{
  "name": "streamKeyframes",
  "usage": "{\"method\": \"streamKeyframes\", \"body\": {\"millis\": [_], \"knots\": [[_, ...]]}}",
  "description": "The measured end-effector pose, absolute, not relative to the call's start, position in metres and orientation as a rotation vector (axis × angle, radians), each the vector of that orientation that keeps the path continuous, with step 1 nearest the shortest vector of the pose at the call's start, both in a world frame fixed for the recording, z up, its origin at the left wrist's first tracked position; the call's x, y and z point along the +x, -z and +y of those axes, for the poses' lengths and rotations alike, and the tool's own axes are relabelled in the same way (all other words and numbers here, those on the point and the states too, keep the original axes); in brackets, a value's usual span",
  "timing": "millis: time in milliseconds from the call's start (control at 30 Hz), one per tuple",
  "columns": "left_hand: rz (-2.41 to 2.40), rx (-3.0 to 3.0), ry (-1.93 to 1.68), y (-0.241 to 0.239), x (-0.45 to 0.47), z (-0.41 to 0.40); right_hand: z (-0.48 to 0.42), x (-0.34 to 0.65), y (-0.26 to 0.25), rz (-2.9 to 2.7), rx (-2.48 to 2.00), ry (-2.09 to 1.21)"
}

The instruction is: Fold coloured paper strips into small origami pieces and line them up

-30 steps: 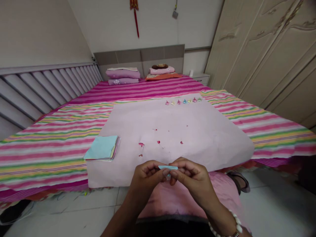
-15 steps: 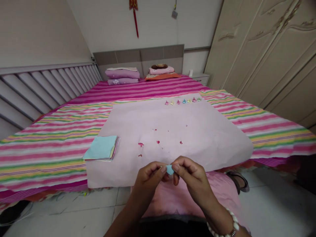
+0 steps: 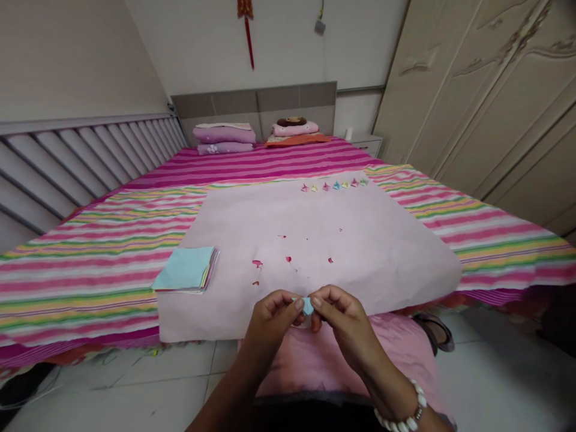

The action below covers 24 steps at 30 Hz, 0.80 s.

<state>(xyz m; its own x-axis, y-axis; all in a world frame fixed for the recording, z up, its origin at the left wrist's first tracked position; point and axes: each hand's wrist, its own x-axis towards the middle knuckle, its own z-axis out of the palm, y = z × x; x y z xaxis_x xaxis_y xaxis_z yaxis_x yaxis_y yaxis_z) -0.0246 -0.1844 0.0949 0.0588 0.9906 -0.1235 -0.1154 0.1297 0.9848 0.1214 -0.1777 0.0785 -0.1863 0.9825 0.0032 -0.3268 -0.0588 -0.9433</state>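
Paper (image 3: 308, 306), light blue, pinched between hands (image 3: 341, 313)

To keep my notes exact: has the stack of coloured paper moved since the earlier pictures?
No; the stack overlaps the same left edge of the pale sheet, shifted neither way.

Far beyond the fingers (image 3: 332, 293), we see a grey headboard (image 3: 297, 99) behind folded purple bedding (image 3: 224, 133), with a red ornament (image 3: 249, 45) hanging higher. To their right we find a tall wardrobe (image 3: 483, 102) (pale, with raised scrollwork); to their left, a slatted railing (image 3: 67, 124).
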Motion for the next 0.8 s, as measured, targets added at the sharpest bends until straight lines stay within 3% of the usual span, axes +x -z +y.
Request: {"method": "streamKeyframes", "body": {"millis": [800], "knots": [[0.864, 1.497, -1.367, -0.105, -0.036, -0.194, -0.189, 0.129, -0.094, -1.277, -0.544, -1.250]]}}
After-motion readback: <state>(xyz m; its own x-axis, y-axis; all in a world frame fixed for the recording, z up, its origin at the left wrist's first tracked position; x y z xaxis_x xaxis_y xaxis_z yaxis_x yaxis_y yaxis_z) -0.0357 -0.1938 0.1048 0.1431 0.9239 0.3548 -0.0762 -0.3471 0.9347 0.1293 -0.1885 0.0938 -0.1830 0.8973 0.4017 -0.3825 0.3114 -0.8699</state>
